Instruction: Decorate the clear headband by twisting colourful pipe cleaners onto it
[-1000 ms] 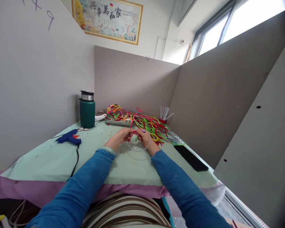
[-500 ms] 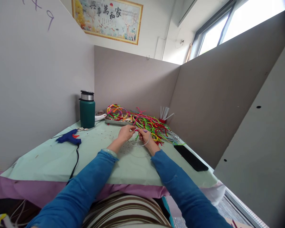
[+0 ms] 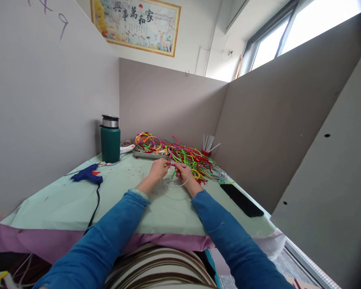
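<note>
My left hand (image 3: 159, 169) is closed, thumb and fingertips pinching a pink pipe cleaner (image 3: 170, 155) whose free end stands up toward the pile. Close beside it on the right, my right hand (image 3: 183, 172) is closed on a pale hoop (image 3: 175, 186), which hangs in a curve below both hands. Pink material shows around the hoop between the two sets of fingertips. Just behind the hands lies a heap of red, green and yellow pipe cleaners (image 3: 195, 157).
A metal tray (image 3: 150, 155) with colourful rings stands at the back. At the left are a green bottle (image 3: 110, 144) and a blue glue gun (image 3: 88, 174) with a black cord. A black slab (image 3: 242, 200) lies at the right, and white sticks (image 3: 208, 143) stand behind the heap.
The fingertips have shifted very slightly, and a little more pink shows between them. Both arms stay in place.
</note>
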Tool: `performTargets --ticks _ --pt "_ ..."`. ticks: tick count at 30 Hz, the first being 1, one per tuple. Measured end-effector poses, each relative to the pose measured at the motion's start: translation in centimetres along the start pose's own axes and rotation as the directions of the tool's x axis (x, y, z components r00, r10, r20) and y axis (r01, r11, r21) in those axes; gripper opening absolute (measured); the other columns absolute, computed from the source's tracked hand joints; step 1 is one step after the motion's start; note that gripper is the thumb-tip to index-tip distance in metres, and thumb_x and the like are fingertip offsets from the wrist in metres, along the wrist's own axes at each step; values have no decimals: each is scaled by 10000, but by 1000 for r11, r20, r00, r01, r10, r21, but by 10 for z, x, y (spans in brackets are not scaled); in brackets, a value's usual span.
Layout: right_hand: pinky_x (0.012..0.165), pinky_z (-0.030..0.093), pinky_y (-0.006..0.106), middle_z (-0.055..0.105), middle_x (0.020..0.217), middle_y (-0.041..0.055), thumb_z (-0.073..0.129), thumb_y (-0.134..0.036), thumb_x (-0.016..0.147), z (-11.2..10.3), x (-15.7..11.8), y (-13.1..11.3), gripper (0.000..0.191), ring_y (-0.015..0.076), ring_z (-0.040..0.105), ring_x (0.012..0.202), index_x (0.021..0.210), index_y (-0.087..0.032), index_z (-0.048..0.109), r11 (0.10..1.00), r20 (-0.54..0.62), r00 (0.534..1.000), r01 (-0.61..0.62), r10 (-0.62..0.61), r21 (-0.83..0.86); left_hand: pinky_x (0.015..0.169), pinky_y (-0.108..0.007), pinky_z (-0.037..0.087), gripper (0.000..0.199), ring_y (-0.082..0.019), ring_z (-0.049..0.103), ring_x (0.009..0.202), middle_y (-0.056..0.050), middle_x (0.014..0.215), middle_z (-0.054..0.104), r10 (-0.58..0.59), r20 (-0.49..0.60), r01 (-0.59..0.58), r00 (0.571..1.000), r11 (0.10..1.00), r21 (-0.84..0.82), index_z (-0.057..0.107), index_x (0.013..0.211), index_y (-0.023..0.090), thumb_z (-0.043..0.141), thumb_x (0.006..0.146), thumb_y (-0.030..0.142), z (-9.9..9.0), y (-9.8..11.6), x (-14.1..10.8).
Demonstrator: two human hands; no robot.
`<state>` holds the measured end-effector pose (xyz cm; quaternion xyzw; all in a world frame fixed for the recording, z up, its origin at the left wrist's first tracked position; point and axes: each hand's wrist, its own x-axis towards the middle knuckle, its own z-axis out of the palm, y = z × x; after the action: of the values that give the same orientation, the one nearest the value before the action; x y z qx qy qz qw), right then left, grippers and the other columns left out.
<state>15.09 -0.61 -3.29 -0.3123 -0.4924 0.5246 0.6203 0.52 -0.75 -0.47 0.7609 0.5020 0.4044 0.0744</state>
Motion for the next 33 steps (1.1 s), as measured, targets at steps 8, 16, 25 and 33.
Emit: performTargets --ticks 8,16,25,33 --pt "379 206 223 463 503 -51 784 -424 570 -1 0 0 359 42 309 394 603 -173 530 999 30 999 41 -41 -11 425 -210 342 194 -83 447 374 17 482 523 -183 307 306 934 852 -424 603 707 138 511 856 222 -3 9 -5" --pt "385 219 220 471 509 -52 777 -419 573 1 -2 1 346 46 321 402 625 -173 539 999 34 999 34 -33 -22 373 -206 191 260 -34 258 334 73 485 379 -200 497 511 845 578 -637 437 675 176 557 844 334 -5 7 -7" --pt "376 218 218 484 513 -42 749 -450 606 2 -3 -1 350 48 329 396 617 -174 532 997 59 997 47 -43 -64 378 -204 143 244 -38 193 354 87 475 279 -183 574 575 798 514 -636 398 663 184 538 830 294 -11 9 -7" --pt "371 220 216 494 516 -39 733 -477 615 2 -3 -1 360 51 344 397 636 -174 540 993 37 997 64 -61 -96 398 -214 191 283 -44 234 366 77 479 323 -201 502 509 841 607 -610 402 644 189 586 813 322 -11 11 -8"
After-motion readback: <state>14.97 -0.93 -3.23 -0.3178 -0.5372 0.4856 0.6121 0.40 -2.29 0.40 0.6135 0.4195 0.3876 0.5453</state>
